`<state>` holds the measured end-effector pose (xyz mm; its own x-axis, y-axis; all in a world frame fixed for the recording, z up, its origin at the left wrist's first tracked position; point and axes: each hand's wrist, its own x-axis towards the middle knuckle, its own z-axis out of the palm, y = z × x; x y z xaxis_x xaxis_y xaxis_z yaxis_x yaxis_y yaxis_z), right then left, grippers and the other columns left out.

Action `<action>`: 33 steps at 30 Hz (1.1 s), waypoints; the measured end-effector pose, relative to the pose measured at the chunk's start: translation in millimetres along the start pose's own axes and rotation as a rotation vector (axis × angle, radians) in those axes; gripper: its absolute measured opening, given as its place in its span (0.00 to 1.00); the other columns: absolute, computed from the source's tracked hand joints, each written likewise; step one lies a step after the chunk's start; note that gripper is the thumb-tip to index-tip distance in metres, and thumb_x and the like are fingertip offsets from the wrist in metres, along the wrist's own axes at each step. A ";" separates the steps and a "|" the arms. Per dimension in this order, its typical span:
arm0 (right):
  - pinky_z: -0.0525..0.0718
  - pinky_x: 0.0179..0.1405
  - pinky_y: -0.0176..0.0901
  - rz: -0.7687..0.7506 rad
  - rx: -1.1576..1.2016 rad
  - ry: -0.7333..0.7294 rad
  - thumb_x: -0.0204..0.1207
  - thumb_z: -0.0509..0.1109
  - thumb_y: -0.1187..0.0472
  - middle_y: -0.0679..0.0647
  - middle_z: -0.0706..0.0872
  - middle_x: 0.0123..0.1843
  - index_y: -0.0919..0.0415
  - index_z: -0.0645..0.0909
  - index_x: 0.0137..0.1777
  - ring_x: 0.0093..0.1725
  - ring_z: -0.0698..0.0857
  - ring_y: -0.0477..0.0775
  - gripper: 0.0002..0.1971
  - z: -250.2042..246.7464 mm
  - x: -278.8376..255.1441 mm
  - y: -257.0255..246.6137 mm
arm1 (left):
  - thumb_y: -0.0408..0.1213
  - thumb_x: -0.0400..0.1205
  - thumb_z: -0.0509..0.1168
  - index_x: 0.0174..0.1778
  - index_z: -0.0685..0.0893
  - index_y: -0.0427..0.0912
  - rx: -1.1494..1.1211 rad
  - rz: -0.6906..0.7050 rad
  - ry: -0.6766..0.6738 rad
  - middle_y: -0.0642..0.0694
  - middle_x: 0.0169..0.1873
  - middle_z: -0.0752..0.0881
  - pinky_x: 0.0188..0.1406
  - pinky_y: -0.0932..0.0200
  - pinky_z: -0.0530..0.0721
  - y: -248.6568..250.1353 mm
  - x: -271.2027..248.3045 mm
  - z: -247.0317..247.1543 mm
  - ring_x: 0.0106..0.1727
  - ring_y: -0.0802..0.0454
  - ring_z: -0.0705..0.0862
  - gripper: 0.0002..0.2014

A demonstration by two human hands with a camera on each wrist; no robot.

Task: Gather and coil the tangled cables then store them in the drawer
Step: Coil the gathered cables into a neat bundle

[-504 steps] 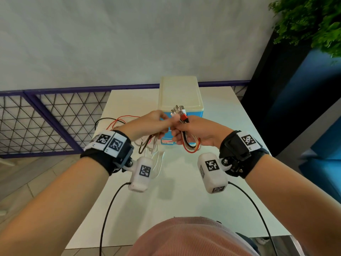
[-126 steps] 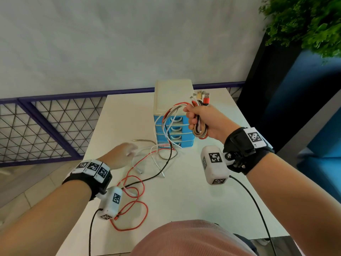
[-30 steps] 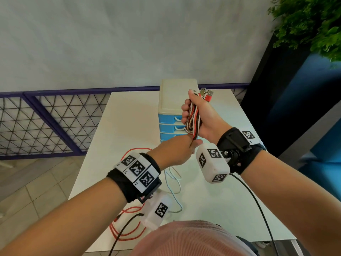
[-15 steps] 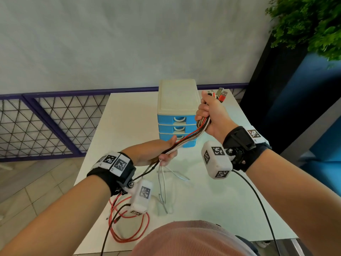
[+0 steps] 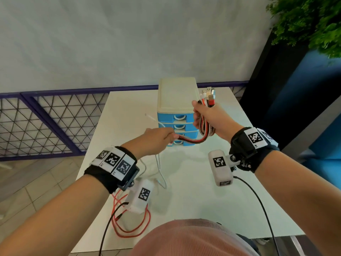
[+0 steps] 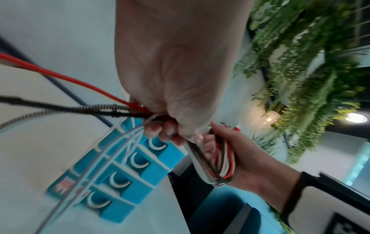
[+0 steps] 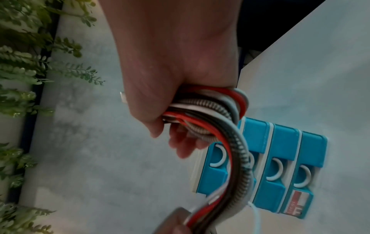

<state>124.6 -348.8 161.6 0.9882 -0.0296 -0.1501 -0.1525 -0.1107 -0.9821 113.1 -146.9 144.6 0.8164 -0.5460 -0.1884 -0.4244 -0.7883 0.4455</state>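
My right hand [image 5: 206, 117] grips a coiled bundle of cables [image 5: 206, 129] in red, white, black and braided strands, raised in front of the blue drawer unit [image 5: 177, 115]; their plugs [image 5: 209, 97] stick up above the fist. My left hand [image 5: 159, 138] grips the same cables [image 6: 120, 109] a little lower left, and the strands [image 5: 190, 140] run taut between the two hands. Loose tails trail to the table: a red loop [image 5: 129, 228] near the front edge and thin white wires [image 5: 160, 172]. In the right wrist view the coil [image 7: 210, 107] wraps round my fingers. All drawers look closed.
The drawer unit has a cream top [image 5: 177, 93] and several blue drawers with white handles, standing at the back of the white table [image 5: 203, 200]. A purple mesh railing [image 5: 46, 122] runs to the left, a dark planter with green foliage [image 5: 304, 19] to the right.
My left hand has swung from low left up toward the drawer unit, carrying the strands round under the right hand. My right hand stayed raised with the coil.
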 end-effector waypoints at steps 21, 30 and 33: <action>0.77 0.71 0.60 0.321 0.325 -0.617 0.81 0.63 0.54 0.69 0.85 0.62 0.63 0.80 0.65 0.66 0.84 0.68 0.18 24.0 -28.7 15.1 | 0.41 0.78 0.71 0.49 0.71 0.47 -0.243 0.133 0.290 0.51 0.40 0.84 0.32 0.69 0.77 5.0 3.1 -13.3 0.41 0.58 0.83 0.13; 0.83 0.35 0.40 0.249 0.273 -0.619 0.82 0.65 0.64 0.50 0.79 0.31 0.63 0.78 0.52 0.28 0.79 0.45 0.02 28.4 -31.7 10.6 | 0.30 0.75 0.73 0.49 0.73 0.37 -0.694 0.016 0.114 0.44 0.32 0.83 0.20 0.64 0.78 -3.5 4.8 -24.5 0.22 0.58 0.78 0.15; 0.82 0.33 0.40 0.202 0.195 -0.600 0.82 0.67 0.63 0.50 0.74 0.30 0.60 0.77 0.48 0.27 0.75 0.45 0.03 26.8 -30.9 8.9 | 0.37 0.76 0.73 0.46 0.75 0.42 -0.789 -0.006 -0.065 0.47 0.26 0.74 0.21 0.63 0.72 -9.9 3.8 -32.3 0.22 0.56 0.69 0.12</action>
<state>93.1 -322.2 154.4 0.7847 0.5338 -0.3152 -0.3860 0.0229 -0.9222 133.0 -132.0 167.7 0.7832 -0.5766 -0.2327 0.0029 -0.3710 0.9286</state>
